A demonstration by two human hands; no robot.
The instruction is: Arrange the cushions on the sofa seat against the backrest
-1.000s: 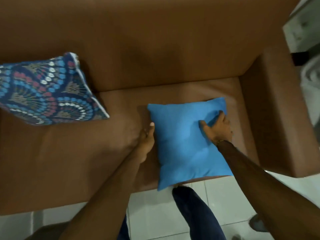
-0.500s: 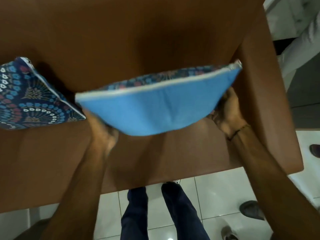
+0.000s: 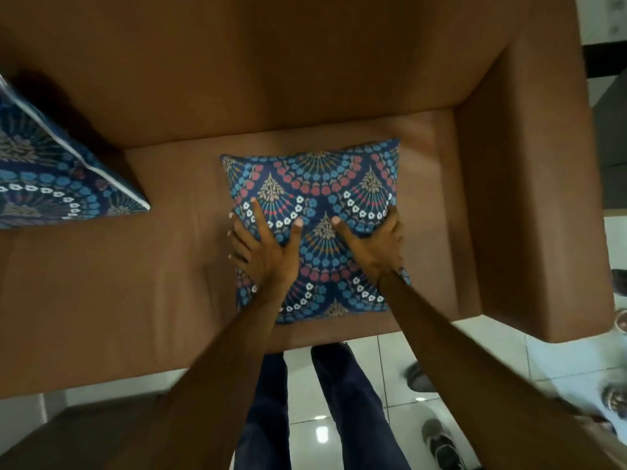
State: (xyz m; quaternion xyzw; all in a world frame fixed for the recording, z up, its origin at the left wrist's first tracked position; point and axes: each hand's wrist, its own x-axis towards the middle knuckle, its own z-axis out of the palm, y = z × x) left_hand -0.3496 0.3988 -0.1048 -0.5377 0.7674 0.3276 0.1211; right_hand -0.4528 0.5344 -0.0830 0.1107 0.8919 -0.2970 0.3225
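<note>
A blue patterned cushion (image 3: 315,178) lies flat on the brown sofa seat (image 3: 163,273), patterned side up, near the right armrest (image 3: 529,198). Its far edge is close to the backrest (image 3: 271,79) without leaning on it. My left hand (image 3: 268,249) lies spread on the cushion's left part, with the fingertips reaching past the left edge. My right hand (image 3: 373,245) has its thumb on top and its fingers curled over the right edge. A second patterned cushion (image 3: 51,184) leans tilted against the backrest at the far left.
My legs (image 3: 271,401) stand on white floor tiles (image 3: 390,395) right at the sofa's front edge. Another person's shoes (image 3: 441,446) are on the floor at the lower right. Bare seat lies between the two cushions.
The cushion lay plain blue side up, was lifted and turned over in both hands, and now lies patterned side up on the seat under my hands.
</note>
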